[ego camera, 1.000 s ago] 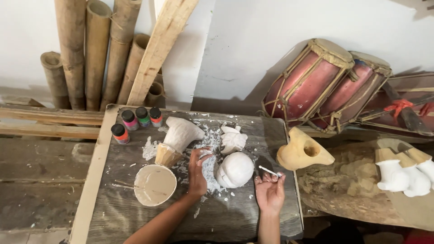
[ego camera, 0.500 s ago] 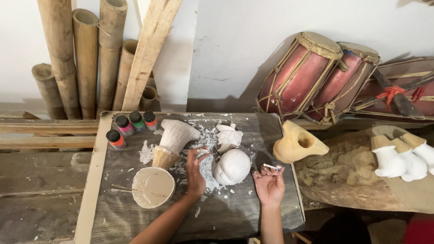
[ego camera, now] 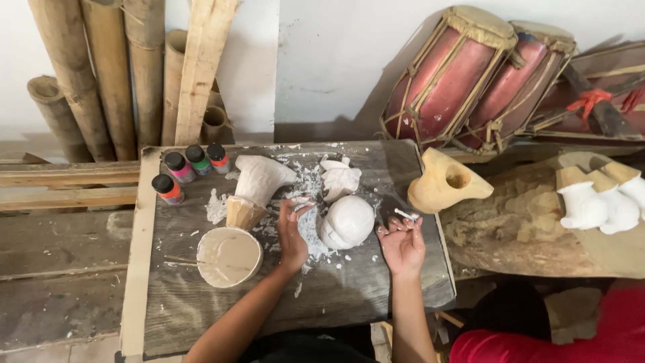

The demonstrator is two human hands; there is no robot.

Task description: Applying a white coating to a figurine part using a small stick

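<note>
My left hand [ego camera: 291, 234] rests flat on the wooden board [ego camera: 201, 302], fingers spread over white paint scraps, just left of a round white-painted carved figure [ego camera: 348, 220]. My right hand [ego camera: 402, 243] is palm up to the right of that figure and holds a small dark piece with a white tip [ego camera: 402, 214] in its fingers. A smaller white carved piece [ego camera: 339, 179] lies behind the figure. A white and bare-wood carving [ego camera: 254, 187] lies to the left.
A bowl of white paint [ego camera: 229, 257] with a stick stands at front left. Several small paint bottles [ego camera: 190, 168] stand at the back left. An unpainted wooden carving [ego camera: 443, 183], drums [ego camera: 470, 74], bamboo poles [ego camera: 101, 74] and white figures [ego camera: 598, 205] surround the board.
The view has shifted slightly. My right hand has lifted a little nearer the white figure with the small piece; my left hand stays on the board.
</note>
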